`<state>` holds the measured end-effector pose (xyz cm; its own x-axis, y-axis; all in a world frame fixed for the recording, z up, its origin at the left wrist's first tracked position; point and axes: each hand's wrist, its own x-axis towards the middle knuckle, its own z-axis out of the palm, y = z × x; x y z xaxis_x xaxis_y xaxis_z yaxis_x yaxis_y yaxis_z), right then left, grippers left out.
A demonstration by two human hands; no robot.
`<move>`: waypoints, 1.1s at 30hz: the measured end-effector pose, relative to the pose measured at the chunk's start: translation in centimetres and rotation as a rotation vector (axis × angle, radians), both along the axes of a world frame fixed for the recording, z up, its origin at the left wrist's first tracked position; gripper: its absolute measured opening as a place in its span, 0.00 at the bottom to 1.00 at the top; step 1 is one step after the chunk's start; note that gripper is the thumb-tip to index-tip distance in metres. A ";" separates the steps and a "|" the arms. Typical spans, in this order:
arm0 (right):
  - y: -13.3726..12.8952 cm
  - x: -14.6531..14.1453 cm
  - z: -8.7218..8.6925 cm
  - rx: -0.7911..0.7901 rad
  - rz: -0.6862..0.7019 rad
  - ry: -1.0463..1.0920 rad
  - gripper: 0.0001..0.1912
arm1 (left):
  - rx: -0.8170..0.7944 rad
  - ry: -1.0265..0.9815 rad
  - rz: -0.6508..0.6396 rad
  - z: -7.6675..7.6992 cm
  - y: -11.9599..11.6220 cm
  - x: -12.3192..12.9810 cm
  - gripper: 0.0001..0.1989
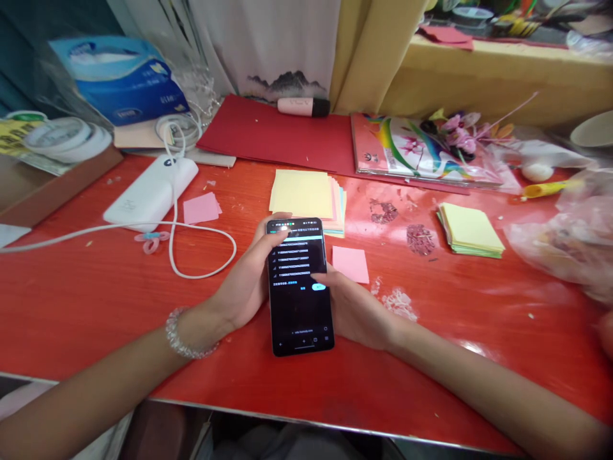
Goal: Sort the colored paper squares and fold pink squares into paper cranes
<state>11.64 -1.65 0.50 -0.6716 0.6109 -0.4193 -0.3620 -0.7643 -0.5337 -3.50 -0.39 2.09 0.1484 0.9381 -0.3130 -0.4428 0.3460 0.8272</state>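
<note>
A black smartphone is held upright between my two hands over the red table, its dark screen lit with a list of numbers. My left hand grips its left side, the thumb lying on the upper part of the screen. Around the right side wraps my right hand, with its thumb over the screen near a light-blue button. The fingers behind the phone are hidden. Just beyond the phone lies a stack of yellow and coloured paper squares. A pink paper square is close to my right hand.
A white power bank with a looping cable lies left, near small pink papers. Another yellow-green paper stack is on the right. Behind are red sheets, a pink marker, a colourful paper pack and a blue tissue pack.
</note>
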 end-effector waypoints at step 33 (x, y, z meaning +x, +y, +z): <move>0.4 0.6 0.1 -0.048 -0.037 0.144 0.17 | -0.122 0.000 -0.125 -0.3 0.5 -0.4 0.16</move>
<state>12.20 -1.22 0.59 -0.7043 0.6180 -0.3493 -0.4606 -0.7723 -0.4375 -3.89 0.08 1.78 0.2620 0.8674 -0.4230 -0.3902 0.4961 0.7756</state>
